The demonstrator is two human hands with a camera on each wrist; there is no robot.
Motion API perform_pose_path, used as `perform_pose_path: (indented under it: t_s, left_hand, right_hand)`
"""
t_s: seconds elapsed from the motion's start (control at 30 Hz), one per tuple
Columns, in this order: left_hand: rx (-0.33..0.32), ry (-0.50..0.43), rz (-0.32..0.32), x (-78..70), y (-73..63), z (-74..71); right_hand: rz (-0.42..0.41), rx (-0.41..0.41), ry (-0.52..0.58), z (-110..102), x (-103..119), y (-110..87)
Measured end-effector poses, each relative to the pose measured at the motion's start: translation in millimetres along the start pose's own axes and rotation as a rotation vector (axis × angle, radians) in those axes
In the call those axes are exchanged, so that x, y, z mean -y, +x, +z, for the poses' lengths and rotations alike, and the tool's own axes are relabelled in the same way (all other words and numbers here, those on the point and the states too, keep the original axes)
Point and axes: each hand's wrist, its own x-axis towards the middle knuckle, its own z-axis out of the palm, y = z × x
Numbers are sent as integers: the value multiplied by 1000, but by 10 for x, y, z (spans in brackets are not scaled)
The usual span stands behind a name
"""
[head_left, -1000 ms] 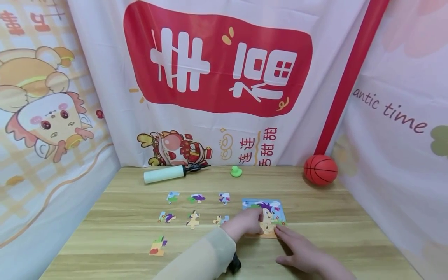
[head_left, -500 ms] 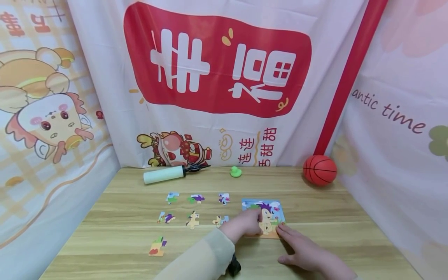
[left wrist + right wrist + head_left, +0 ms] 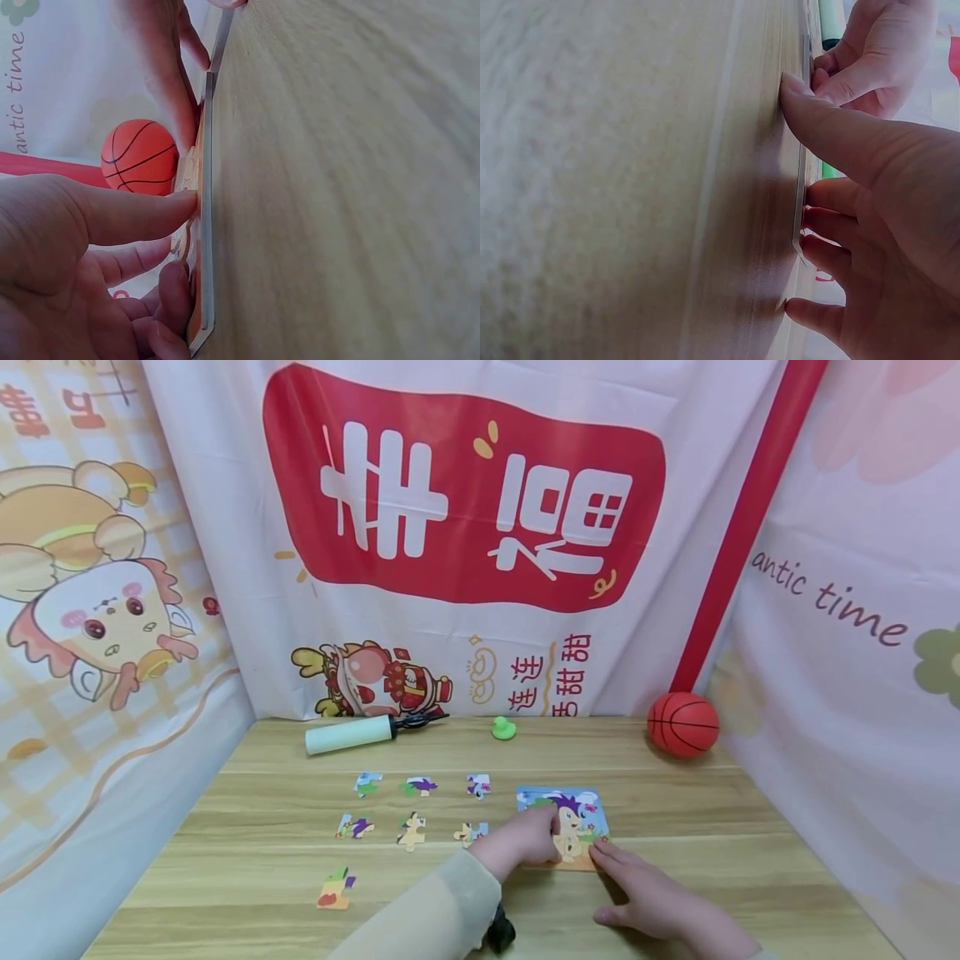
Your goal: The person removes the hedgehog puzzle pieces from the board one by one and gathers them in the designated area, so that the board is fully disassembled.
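Observation:
A puzzle board (image 3: 597, 817) printed with a purple-haired cartoon figure lies flat on the table, right of centre. Over its left part, my left hand (image 3: 531, 837) bends down and pinches a puzzle piece (image 3: 182, 238) against the board between thumb and fingers; most of that piece is hidden. My right hand (image 3: 647, 895) rests at the board's lower right corner, fingers extended onto its edge. In the right wrist view the right thumb (image 3: 832, 131) reaches along the near edge. Several loose puzzle pieces lie left of the board, among them one with a red shape (image 3: 333, 890).
Along the back of the table are a pale green hand pump (image 3: 352, 734), a green toy duck (image 3: 503, 727) and a red basketball (image 3: 683, 725). Printed cloths (image 3: 465, 493) hang behind and at both sides. A small black object (image 3: 500, 932) shows beside the left sleeve.

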Motion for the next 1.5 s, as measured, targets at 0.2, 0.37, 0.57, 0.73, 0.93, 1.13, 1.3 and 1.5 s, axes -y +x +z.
perform_pose_path:
  t_s: [0.2, 0.37, 0.57, 0.73, 0.93, 1.13, 1.3, 1.5]
  left_hand:
    - [-1, -45, 11, -13, -36, -17]
    - [-12, -75, 9, -7, -39, -8]
    - [-27, -97, 12, -11, -19, 5]
    - [-41, -154, 9, -6, -2, 11]
    - [-89, -196, 59, 57, -90, -157]
    - [-125, -143, 116, 369, -276, -510]
    - [-106, -22, 71, 689, -552, -944]
    - [-73, -22, -53, 989, -939, -1351]
  right_hand:
    - [26, 16, 31, -14, 12, -15]
    - [29, 20, 37, -11, 8, -17]
    - [21, 2, 65, 9, -5, -15]
    - [15, -15, 68, 19, -9, -14]
    - [9, -19, 52, 32, -7, -14]
    - [31, -16, 37, 59, -14, 2]
    - [29, -27, 31, 49, -21, 0]
    - [27, -27, 25, 37, 0, -4]
